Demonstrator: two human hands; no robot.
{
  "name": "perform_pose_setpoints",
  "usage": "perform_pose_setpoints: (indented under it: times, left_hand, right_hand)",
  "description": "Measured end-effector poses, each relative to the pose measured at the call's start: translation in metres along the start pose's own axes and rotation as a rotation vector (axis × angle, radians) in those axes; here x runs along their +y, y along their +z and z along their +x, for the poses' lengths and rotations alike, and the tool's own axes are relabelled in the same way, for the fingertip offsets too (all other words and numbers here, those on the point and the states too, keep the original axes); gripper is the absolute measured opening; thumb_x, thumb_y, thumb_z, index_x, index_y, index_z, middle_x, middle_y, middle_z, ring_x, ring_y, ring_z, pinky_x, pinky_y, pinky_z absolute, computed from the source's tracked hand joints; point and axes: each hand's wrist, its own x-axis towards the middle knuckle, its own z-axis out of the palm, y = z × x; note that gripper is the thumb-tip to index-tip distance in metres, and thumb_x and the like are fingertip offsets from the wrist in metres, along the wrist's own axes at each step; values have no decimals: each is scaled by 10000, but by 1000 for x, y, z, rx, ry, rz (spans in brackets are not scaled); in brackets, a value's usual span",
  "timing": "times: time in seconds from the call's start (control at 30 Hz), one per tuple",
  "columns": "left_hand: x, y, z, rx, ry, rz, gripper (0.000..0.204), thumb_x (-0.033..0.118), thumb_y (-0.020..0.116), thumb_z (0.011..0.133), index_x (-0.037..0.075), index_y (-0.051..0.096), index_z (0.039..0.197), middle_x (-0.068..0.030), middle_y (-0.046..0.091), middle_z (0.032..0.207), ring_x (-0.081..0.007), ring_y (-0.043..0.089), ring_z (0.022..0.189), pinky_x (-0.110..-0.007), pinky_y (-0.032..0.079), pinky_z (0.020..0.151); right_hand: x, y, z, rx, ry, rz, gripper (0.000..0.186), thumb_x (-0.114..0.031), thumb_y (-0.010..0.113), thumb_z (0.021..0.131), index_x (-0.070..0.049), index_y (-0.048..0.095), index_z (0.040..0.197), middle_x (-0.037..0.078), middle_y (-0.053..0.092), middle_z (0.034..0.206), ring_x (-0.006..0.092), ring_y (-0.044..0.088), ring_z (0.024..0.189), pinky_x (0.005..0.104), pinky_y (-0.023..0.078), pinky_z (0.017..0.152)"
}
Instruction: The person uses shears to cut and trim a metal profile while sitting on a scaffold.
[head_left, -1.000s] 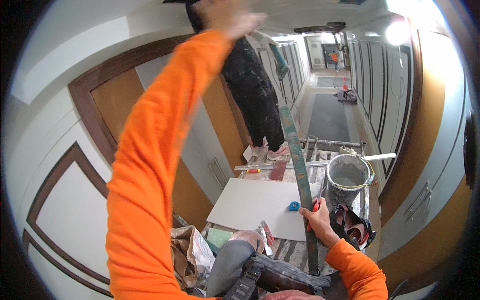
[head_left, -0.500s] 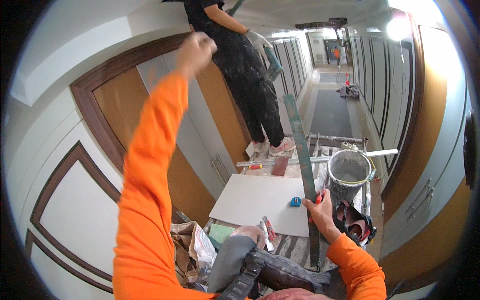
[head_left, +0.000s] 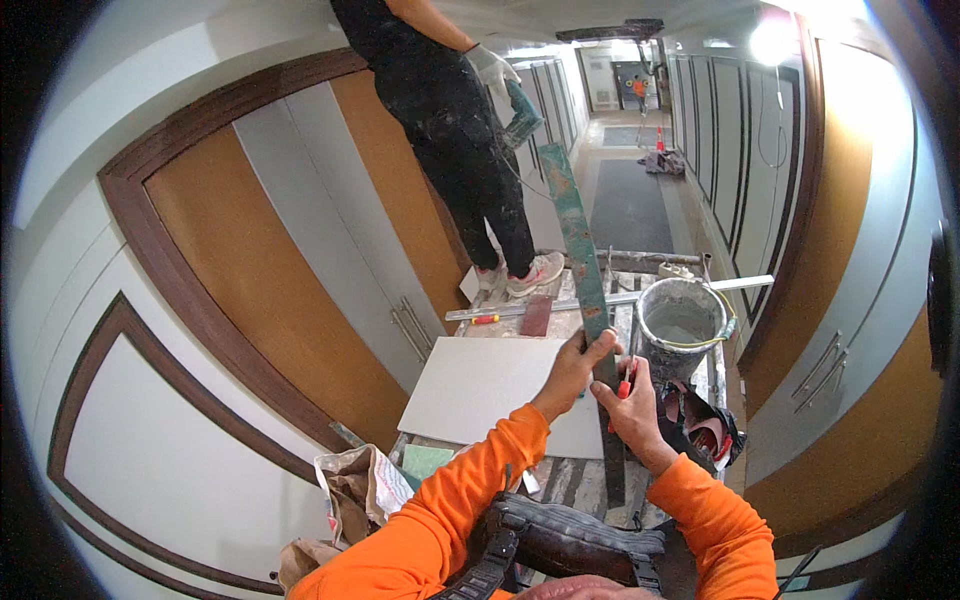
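A long, narrow green strip (head_left: 568, 210), worn and stained, stands tilted in front of me, its upper end away from me. My left hand (head_left: 568, 378) is closed round its middle, thumb on the face. Beside it on the right, my right hand (head_left: 637, 420) grips a red-handled tool (head_left: 627, 380) and touches the strip's edge. The tool's kind is hidden by my fingers. Beneath the strip lies a flat white board (head_left: 470, 385). A small blue object on the board is mostly covered by my left hand.
A person in dark trousers (head_left: 480, 170) stands on the platform's far left, a gloved hand holding a teal power tool (head_left: 522, 115). A grey bucket (head_left: 668, 365) is at right, near a black bag (head_left: 735, 440). A long metal bar (head_left: 745, 283) crosses behind. A paper bag (head_left: 350, 495) stands lower left.
My left hand has come down from its raised position at upper left and taken hold of the strip. My right hand stays beside the strip with the red-handled tool. The view has shifted slightly.
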Motion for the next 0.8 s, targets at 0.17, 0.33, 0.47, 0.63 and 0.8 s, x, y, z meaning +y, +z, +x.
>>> perform_pose_setpoints:
  times: [0.17, 0.33, 0.47, 0.63, 0.8]
  left_hand:
    - [14, -38, 8, 176, 161, -106, 377, 377, 679, 977, 61, 580, 1157, -1, 596, 842, -116, 602, 727, -285, 525, 703]
    - [67, -65, 36, 299, 289, -34, 390, 413, 673, 971, 72, 590, 1142, -7, 602, 794, -121, 587, 669, -282, 507, 599]
    - [111, -86, 51, 529, 398, -314, 472, 500, 653, 964, 76, 590, 1161, -10, 591, 792, -125, 570, 635, -304, 492, 579]
    - [85, -148, 35, 1005, 432, -651, 471, 563, 602, 970, 104, 511, 1030, -26, 508, 797, -188, 534, 693, -380, 485, 610]
    - [52, -187, 39, 1047, 289, -854, 547, 621, 506, 982, 83, 507, 1084, -74, 535, 984, -247, 537, 865, -435, 480, 775]
  right_hand:
    - [20, -1, 10, 98, -145, -78, 575, -150, 825, 805, -36, 508, 1271, 76, 573, 1066, 178, 564, 986, 331, 471, 903]
    - [11, -5, 17, 63, -191, -181, 632, -128, 832, 784, -23, 529, 1328, 112, 604, 1151, 219, 597, 1068, 347, 480, 947]
    - [9, -15, 17, 31, -190, -213, 572, -137, 817, 792, -41, 561, 1295, 145, 607, 1146, 295, 614, 1065, 396, 490, 948]
    - [-20, -15, 11, 248, -409, -232, 498, -63, 773, 786, -35, 585, 1247, 137, 624, 1081, 305, 639, 994, 401, 515, 897]
    - [-46, -21, -2, 42, -661, -192, 458, 25, 765, 685, -66, 649, 1118, 104, 641, 1040, 295, 641, 964, 379, 529, 850]
